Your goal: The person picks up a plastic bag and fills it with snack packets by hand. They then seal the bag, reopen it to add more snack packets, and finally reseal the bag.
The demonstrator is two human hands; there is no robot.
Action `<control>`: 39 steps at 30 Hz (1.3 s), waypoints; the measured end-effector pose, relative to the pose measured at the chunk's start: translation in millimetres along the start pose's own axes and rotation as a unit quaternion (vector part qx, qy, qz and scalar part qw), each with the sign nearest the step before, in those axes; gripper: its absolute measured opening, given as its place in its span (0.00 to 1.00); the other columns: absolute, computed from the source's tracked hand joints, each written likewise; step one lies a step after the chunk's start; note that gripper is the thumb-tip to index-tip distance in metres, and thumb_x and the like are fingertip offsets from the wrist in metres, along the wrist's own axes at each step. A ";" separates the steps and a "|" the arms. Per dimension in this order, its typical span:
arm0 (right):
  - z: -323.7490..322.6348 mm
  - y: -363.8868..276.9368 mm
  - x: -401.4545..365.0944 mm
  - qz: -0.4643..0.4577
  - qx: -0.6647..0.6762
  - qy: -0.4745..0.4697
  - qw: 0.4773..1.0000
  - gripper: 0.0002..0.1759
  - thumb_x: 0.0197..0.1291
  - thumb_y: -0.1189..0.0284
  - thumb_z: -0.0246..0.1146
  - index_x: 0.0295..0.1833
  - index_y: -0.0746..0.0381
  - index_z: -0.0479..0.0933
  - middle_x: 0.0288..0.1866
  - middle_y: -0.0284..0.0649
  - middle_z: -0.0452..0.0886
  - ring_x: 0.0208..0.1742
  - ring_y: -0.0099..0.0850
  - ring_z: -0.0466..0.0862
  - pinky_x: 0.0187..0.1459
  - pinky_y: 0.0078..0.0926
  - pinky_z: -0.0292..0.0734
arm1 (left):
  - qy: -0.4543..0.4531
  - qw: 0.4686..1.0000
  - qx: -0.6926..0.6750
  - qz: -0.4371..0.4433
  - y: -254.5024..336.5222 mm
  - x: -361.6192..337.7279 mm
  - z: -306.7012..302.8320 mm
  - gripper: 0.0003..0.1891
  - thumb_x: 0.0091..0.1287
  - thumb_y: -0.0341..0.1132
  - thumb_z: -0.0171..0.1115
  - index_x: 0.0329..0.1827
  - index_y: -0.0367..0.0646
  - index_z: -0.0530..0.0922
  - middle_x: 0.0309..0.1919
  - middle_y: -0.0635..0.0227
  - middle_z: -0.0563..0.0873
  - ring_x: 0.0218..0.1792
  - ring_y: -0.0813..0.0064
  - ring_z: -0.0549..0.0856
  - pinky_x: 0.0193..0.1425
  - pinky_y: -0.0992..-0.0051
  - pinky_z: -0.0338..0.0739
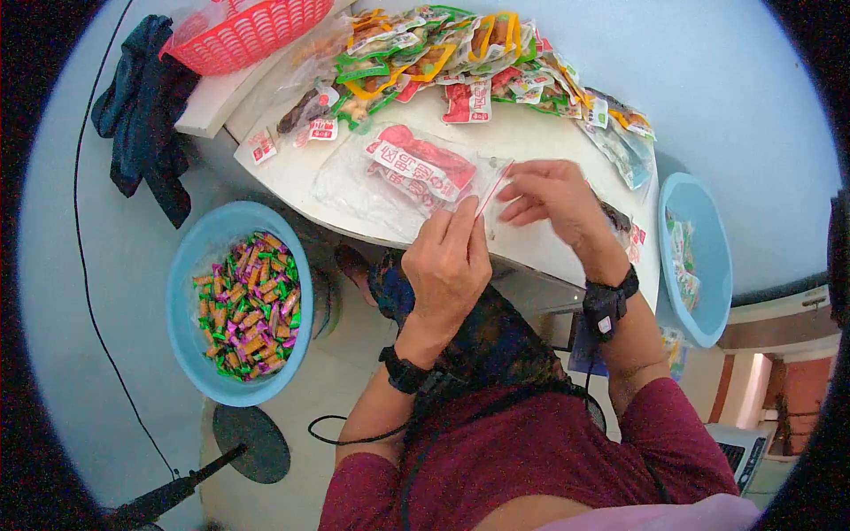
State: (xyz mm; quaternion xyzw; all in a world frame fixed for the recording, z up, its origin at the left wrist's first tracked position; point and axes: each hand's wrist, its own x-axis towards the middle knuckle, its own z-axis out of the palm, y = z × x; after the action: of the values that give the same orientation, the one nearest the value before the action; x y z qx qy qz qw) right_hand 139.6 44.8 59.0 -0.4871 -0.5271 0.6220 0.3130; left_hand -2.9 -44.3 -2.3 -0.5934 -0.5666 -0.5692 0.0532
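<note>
A clear plastic bag (350, 196) with a red line along its right edge lies near the front of the white table. Inside it are red-and-white printed packets (423, 164). My left hand (450, 261) pinches the bag's lower right corner between thumb and fingers. At the upper end of the red-lined edge is my right hand (558, 205), its fingers bent and slightly apart, with the fingertips right beside the plastic. Dark bands with small devices sit on both wrists.
Many snack packets (482, 44) pile along the table's back. To the left stands a blue basin (179, 305) of wrapped sweets (252, 305); another blue basin (717, 301) is at the right. A red basket (257, 40) sits upper left, beside dark cloth (146, 106). A cable hangs near my lap.
</note>
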 end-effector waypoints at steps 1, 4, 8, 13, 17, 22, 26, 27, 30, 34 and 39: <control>-10.0 0.2 5.2 -0.039 -0.024 0.045 0.998 0.15 0.60 0.71 0.63 0.48 0.71 0.77 0.37 0.43 0.83 0.27 0.28 0.83 0.26 0.22 0.78 | -0.002 1.000 0.003 -0.001 1.0 0.0 -0.3 0.13 0.57 0.26 0.66 0.46 0.40 0.81 0.25 0.64 0.75 0.26 0.63 0.79 0.27 0.68 0.74; -27.8 -4.9 27.7 -0.105 -0.069 0.099 0.987 0.17 0.60 0.67 0.64 0.48 0.70 0.78 0.34 0.43 0.83 0.24 0.28 0.83 0.22 0.21 0.77 | -0.011 1.000 0.008 -0.002 4.6 -0.5 -2.8 0.13 0.56 0.27 0.66 0.46 0.41 0.80 0.25 0.64 0.75 0.26 0.63 0.79 0.27 0.67 0.74; -20.9 -7.1 65.2 -0.059 -0.096 0.059 0.992 0.21 0.60 0.64 0.65 0.52 0.69 0.77 0.37 0.42 0.82 0.26 0.25 0.80 0.24 0.21 0.76 | -0.032 0.999 0.022 -0.025 9.5 -2.1 -5.6 0.14 0.55 0.28 0.69 0.45 0.40 0.80 0.26 0.63 0.77 0.25 0.63 0.79 0.27 0.66 0.74; -6.9 -5.8 113.4 -0.018 -0.042 0.021 0.999 0.18 0.58 0.65 0.67 0.47 0.68 0.77 0.35 0.41 0.81 0.26 0.25 0.77 0.24 0.23 0.76 | -0.033 0.998 0.046 -0.019 13.7 -4.8 -8.9 0.12 0.54 0.30 0.70 0.40 0.41 0.77 0.26 0.63 0.78 0.24 0.62 0.79 0.28 0.66 0.74; 0.4 -7.5 121.4 -0.018 -0.022 0.067 0.997 0.09 0.58 0.71 0.65 0.37 0.67 0.77 0.29 0.42 0.81 0.23 0.29 0.80 0.21 0.27 0.76 | -0.046 0.997 0.066 0.004 12.3 -8.8 -8.8 0.10 0.55 0.29 0.69 0.38 0.42 0.76 0.27 0.63 0.79 0.25 0.62 0.80 0.29 0.66 0.75; -12.1 -12.9 84.5 -0.080 -0.040 0.099 0.991 0.07 0.59 0.73 0.62 0.38 0.68 0.77 0.31 0.43 0.83 0.26 0.33 0.85 0.23 0.28 0.80 | -0.042 0.996 0.077 0.008 11.6 -11.0 -9.8 0.08 0.57 0.27 0.66 0.38 0.41 0.76 0.28 0.63 0.80 0.26 0.61 0.81 0.29 0.66 0.75; -42.8 -10.6 36.9 -0.121 -0.106 0.108 0.981 0.10 0.62 0.70 0.61 0.45 0.66 0.76 0.36 0.38 0.82 0.30 0.28 0.86 0.27 0.21 0.81 | -0.047 0.996 0.078 0.005 11.0 -11.5 -6.2 0.07 0.58 0.25 0.65 0.37 0.41 0.77 0.28 0.62 0.80 0.27 0.60 0.81 0.29 0.66 0.75; -51.6 -7.8 23.9 -0.138 -0.102 0.107 0.979 0.10 0.63 0.70 0.60 0.45 0.65 0.77 0.35 0.37 0.82 0.30 0.26 0.85 0.28 0.20 0.81 | -0.047 0.995 0.082 0.010 10.4 -12.2 -4.8 0.06 0.59 0.25 0.64 0.37 0.41 0.77 0.28 0.62 0.80 0.27 0.60 0.81 0.29 0.66 0.75; -75.1 1.6 -14.9 -0.155 -0.084 0.120 0.977 0.10 0.64 0.70 0.60 0.46 0.65 0.77 0.33 0.34 0.81 0.29 0.21 0.82 0.28 0.18 0.80 | -0.035 0.995 0.091 0.016 14.5 -9.0 -5.5 0.06 0.59 0.25 0.64 0.37 0.40 0.77 0.28 0.62 0.80 0.27 0.60 0.81 0.29 0.66 0.75; -90.5 3.8 -68.3 -0.114 -0.057 0.096 0.987 0.09 0.66 0.70 0.59 0.46 0.65 0.77 0.32 0.32 0.81 0.26 0.18 0.79 0.28 0.16 0.80 | -0.014 0.997 0.074 0.030 13.3 -8.5 -3.1 0.05 0.60 0.25 0.64 0.38 0.39 0.77 0.29 0.59 0.81 0.29 0.58 0.83 0.30 0.65 0.77; -88.8 18.2 -93.7 -0.052 0.049 0.007 0.997 0.10 0.64 0.72 0.62 0.46 0.67 0.75 0.33 0.36 0.83 0.25 0.21 0.83 0.23 0.17 0.81 | -0.029 0.997 0.072 0.001 17.9 -7.0 -5.2 0.05 0.61 0.25 0.63 0.38 0.39 0.77 0.30 0.59 0.82 0.29 0.58 0.83 0.31 0.65 0.77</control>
State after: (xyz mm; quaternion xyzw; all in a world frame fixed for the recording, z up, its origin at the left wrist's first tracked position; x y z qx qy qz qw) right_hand 255.9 -13.2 70.1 -0.4476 -0.5179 0.6268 0.3721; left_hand 9.0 -58.6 4.8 -0.6052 -0.6065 -0.5093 0.0799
